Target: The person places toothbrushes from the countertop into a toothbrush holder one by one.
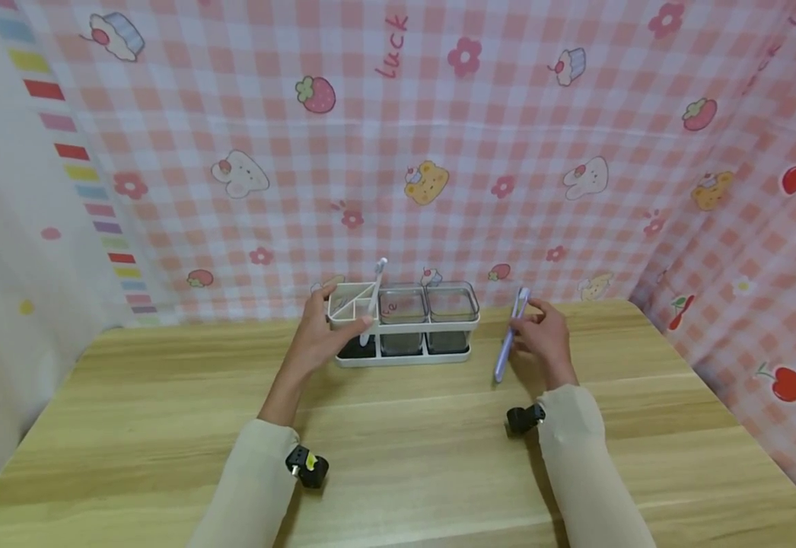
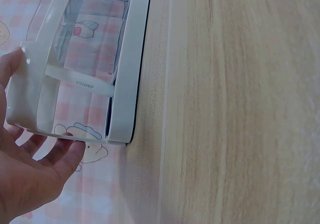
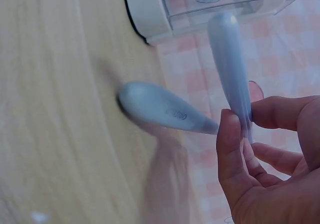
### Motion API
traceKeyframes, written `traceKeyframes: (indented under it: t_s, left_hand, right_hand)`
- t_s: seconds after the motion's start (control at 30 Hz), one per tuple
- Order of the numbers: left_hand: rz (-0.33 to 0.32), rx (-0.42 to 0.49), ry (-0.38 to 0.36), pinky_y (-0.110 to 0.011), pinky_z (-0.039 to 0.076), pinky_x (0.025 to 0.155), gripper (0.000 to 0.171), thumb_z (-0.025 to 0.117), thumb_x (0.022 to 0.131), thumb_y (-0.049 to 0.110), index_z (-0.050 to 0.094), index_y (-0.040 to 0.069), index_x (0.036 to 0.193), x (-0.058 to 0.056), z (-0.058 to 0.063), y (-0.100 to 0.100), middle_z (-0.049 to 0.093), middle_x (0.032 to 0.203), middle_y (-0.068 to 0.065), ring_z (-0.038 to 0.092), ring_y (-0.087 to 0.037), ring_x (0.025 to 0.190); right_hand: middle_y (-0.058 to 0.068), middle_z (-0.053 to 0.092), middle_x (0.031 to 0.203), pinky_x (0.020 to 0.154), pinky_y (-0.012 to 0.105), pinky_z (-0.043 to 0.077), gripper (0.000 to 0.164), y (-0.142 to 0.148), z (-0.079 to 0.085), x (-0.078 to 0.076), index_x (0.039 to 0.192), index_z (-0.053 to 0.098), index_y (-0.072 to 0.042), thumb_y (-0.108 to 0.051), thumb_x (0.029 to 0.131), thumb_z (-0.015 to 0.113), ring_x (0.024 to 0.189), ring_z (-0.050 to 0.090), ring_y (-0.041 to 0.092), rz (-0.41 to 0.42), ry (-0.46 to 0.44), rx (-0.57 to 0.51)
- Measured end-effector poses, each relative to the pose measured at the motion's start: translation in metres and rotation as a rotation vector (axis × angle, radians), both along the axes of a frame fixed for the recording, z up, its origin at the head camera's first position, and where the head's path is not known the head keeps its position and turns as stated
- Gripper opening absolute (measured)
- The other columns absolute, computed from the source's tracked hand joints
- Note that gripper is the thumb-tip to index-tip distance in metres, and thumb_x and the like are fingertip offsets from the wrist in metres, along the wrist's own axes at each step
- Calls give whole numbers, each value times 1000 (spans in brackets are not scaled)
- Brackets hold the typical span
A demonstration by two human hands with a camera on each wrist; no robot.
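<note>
A white toothbrush holder (image 1: 412, 326) with two clear cups (image 1: 451, 303) stands at the back of the table. My left hand (image 1: 324, 335) grips its left end, thumb at the front, fingers round the side in the left wrist view. A white toothbrush (image 2: 82, 81) leans in the holder's divided left section. To the right of the holder, my right hand (image 1: 542, 335) pinches pale purple toothbrushes (image 1: 505, 354), heads up. The right wrist view shows two handles meeting at the fingers: one handle (image 3: 227, 58) is raised, the other handle (image 3: 155, 106) has its end at the table.
The wood-grain table (image 1: 398, 457) runs up to a pink checked cloth (image 1: 370, 175) close behind the holder. Another printed cloth (image 1: 768, 304) hangs along the right side. Black wrist cameras (image 1: 309, 466) sit on both sleeves.
</note>
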State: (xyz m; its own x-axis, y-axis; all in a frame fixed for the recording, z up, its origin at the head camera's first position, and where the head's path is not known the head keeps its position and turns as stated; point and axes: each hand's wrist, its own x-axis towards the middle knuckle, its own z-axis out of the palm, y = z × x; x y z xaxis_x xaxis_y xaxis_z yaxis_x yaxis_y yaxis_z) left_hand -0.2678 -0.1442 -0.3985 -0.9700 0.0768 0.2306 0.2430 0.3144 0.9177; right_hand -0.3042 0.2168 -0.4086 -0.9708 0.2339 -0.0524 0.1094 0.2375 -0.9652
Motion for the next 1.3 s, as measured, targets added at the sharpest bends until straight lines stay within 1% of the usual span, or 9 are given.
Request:
traceKeyframes:
  t_s: [0.07, 0.17, 0.33, 0.47, 0.6, 0.7, 0.97, 1.13, 1.3]
  left_hand:
    - [1, -4, 0, -55, 36, 106, 89, 76, 91, 31, 25, 8, 159, 0, 0, 0, 27, 157, -21, 42, -39, 128]
    - [6, -21, 0, -55, 36, 107, 89, 76, 90, 32, 25, 8, 159, 0, 1, 0, 28, 156, -20, 42, -38, 127]
    - [20, -48, 2, -54, 37, 107, 90, 77, 89, 34, 26, 6, 158, -2, 0, -1, 33, 151, -22, 44, -35, 125]
    - [18, -38, 4, -54, 37, 106, 90, 77, 89, 33, 26, 6, 158, -3, 0, -2, 33, 151, -23, 44, -37, 126]
    - [8, -26, 7, -54, 38, 106, 90, 77, 89, 31, 26, 5, 159, -1, 1, -1, 33, 151, -23, 44, -39, 127]
    - [-1, -16, 10, -54, 38, 106, 90, 77, 90, 31, 25, 5, 159, -1, 2, -1, 33, 151, -23, 44, -40, 126]
    - [4, -11, 10, -53, 37, 107, 90, 77, 90, 31, 25, 6, 159, -1, 0, -1, 29, 155, -21, 43, -37, 127]
    - [6, -25, 11, -53, 38, 106, 91, 77, 89, 30, 25, 4, 158, -1, 0, -1, 31, 153, -22, 45, -36, 125]
    - [10, -36, 7, -54, 38, 106, 91, 78, 89, 30, 25, 4, 158, -2, 0, -2, 33, 150, -23, 45, -37, 126]
  right_hand:
    - [7, 57, 96, 65, 28, 58, 67, 0, 3, 1, 154, 39, 0, 1, 92, 62, 66, 63, 5, 1, 11, -5]
    - [8, 59, 94, 64, 29, 58, 65, -1, 8, 2, 152, 42, 0, 4, 91, 61, 66, 62, 5, -10, 33, -19]
    - [5, 55, 93, 66, 31, 59, 63, -3, 14, 3, 151, 44, 0, 4, 91, 62, 66, 61, 4, -18, 55, -10]
    - [7, 52, 99, 67, 32, 59, 64, -4, 21, 6, 153, 42, -2, 2, 92, 64, 66, 60, 4, -7, 78, 21]
    - [12, 53, 107, 64, 29, 58, 66, -6, 28, 10, 154, 43, -6, 2, 93, 66, 67, 60, 5, -2, 116, 46]
    - [13, 54, 109, 61, 27, 57, 67, -8, 33, 11, 154, 43, -7, 3, 92, 66, 69, 59, 6, -9, 141, 60]
    - [8, 50, 105, 60, 26, 57, 61, -11, 47, 16, 152, 47, -9, 1, 94, 62, 74, 56, 8, -18, 146, 43]
    - [7, 48, 107, 64, 27, 57, 60, -12, 57, 22, 154, 45, -10, -3, 97, 60, 84, 55, 13, -1, 160, 57]
    - [5, 48, 108, 66, 27, 58, 59, -14, 67, 27, 155, 44, -11, -4, 98, 60, 87, 55, 14, 24, 189, 56]
